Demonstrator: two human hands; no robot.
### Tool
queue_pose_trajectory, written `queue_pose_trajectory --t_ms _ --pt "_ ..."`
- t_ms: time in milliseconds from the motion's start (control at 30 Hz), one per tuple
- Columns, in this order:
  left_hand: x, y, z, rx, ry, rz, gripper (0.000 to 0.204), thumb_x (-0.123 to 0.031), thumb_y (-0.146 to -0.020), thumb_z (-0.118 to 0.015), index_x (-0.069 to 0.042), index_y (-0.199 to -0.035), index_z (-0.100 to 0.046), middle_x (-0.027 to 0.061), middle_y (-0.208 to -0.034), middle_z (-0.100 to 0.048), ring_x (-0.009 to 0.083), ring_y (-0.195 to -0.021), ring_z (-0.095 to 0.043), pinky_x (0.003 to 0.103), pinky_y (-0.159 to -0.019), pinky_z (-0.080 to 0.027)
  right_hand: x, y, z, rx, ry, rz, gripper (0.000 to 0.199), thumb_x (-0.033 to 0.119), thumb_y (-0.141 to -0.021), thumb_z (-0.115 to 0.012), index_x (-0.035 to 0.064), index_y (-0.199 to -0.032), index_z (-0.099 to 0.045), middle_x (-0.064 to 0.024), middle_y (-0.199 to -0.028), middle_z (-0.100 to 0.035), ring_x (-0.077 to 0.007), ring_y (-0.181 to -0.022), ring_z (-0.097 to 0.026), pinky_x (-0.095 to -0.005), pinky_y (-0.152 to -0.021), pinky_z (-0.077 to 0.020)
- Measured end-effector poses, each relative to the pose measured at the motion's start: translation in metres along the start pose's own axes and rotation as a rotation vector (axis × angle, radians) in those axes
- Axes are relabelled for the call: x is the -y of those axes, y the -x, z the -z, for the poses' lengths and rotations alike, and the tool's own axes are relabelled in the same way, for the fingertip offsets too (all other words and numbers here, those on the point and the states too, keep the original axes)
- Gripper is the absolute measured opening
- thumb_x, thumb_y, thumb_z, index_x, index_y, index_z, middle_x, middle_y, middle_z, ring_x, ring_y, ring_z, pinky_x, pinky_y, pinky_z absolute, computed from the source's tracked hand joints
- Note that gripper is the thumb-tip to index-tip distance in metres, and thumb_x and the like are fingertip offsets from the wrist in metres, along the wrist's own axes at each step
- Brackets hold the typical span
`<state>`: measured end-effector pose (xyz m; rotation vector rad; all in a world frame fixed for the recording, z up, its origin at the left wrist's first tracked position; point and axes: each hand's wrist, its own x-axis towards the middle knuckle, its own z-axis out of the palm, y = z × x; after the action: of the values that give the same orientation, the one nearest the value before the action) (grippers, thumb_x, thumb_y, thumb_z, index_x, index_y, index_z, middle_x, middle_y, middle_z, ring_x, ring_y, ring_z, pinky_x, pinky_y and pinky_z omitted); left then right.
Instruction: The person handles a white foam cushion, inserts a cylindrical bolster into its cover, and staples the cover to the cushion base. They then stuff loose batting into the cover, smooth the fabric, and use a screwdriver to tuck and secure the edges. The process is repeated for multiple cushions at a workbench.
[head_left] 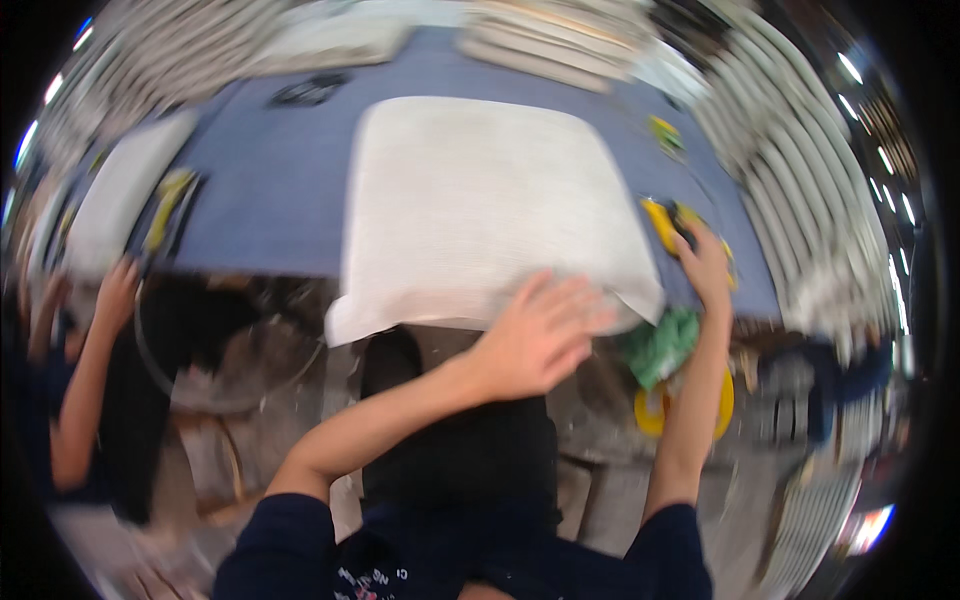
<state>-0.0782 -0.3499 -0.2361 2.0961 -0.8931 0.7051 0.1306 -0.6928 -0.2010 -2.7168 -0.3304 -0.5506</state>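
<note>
Your left hand (pixel 540 335) lies open and flat on the near right corner of the white cloth (pixel 480 200), already spread on the blue desk (pixel 270 190). Your right hand (pixel 705 265), just right of it, curls around a yellow tool (pixel 662 225); smoothing seems left.
</note>
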Motion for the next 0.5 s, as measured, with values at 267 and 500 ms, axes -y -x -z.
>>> queue_pose_trajectory --t_ms 267,500 --pt "-0.016 0.155 0.138 -0.743 0.211 0.940 0.018 -0.017 -0.107 -0.060 -0.002 -0.113 -0.066 -0.0013 -0.089 -0.058 0.0063 -0.079 -0.049 0.026 -0.073 -0.043 0.158 0.057 -0.036 -0.289 -0.017 0.455 0.031 0.024 -0.108 -0.055 0.0048 -0.124 -0.074 -0.0139 -0.135 -0.073 -0.0286 -0.128 -0.066 -0.0400 -0.113 -0.0427" --pt "-0.039 0.097 0.133 -0.270 0.444 0.509 0.046 -0.040 -0.109 -0.058 -0.001 -0.085 -0.068 0.0077 -0.071 -0.063 0.0205 -0.064 -0.054 0.034 -0.064 -0.047 0.138 0.044 -0.048 -0.332 -0.389 0.297 0.019 0.013 -0.104 -0.059 0.0053 -0.104 -0.077 -0.0082 -0.112 -0.080 -0.0276 -0.109 -0.072 -0.0392 -0.104 -0.0485"
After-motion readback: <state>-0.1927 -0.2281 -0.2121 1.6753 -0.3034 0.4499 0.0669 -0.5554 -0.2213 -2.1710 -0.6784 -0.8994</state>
